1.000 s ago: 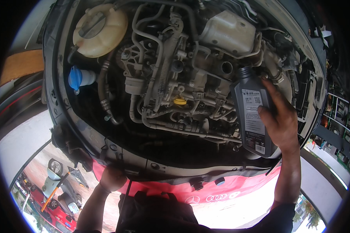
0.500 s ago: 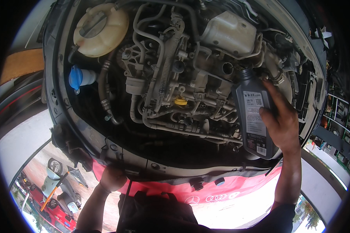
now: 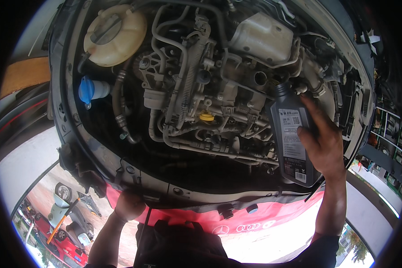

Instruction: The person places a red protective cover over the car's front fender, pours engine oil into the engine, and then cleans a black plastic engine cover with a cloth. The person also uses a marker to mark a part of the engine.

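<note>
Clasping the grey bottle [image 3: 292, 143] in the right hand [image 3: 324, 145], beside the open port [image 3: 260, 78] but slightly farther off than a second ago, so probably less lined up; resting the left hand [image 3: 130, 205] by the red cover [image 3: 277, 213], unable to tell its grip

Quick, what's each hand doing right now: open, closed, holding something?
Left hand: by the red cover, too shadowed to tell whether open or closed.
Right hand: closed on the dark gray bottle.
</note>
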`<state>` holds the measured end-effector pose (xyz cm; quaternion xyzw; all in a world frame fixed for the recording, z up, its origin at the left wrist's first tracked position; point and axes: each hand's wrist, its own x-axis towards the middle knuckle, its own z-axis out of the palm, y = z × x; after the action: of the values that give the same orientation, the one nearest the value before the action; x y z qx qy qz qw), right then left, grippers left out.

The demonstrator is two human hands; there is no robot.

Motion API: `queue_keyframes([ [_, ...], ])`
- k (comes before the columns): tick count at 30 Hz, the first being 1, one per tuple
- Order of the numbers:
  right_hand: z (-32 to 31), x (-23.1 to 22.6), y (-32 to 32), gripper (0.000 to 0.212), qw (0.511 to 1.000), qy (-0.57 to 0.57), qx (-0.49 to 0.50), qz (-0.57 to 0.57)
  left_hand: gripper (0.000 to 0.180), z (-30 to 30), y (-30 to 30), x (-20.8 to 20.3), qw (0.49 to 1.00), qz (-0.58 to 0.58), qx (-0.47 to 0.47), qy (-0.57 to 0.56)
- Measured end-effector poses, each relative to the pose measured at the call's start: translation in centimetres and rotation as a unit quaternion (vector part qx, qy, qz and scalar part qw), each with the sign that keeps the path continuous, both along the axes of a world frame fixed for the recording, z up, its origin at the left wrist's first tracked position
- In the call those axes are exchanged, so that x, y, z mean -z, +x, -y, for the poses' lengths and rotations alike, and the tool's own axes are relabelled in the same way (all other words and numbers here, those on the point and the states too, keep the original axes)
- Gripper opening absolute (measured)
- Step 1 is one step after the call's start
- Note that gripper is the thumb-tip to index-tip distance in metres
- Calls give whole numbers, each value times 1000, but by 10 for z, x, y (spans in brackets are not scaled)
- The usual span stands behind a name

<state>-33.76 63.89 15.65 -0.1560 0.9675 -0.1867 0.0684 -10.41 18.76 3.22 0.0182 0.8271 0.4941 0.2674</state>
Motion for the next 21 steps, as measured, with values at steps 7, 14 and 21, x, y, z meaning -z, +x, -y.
queue_keyframes([
  [7, -1, -1, 2, 58, 1000, 0, 7, 8, 10, 0, -1, 2, 1000, -12, 8, 3],
  [14, -1, -4, 1, 57, 1000, -13, 8, 27, 10, 3, 2, 3, 1000, -17, 21, 2],
  [21, 1, -5, 2, 56, 1000, -12, 6, 15, 12, 2, 2, 4, 1000, -10, 18, -3],
])
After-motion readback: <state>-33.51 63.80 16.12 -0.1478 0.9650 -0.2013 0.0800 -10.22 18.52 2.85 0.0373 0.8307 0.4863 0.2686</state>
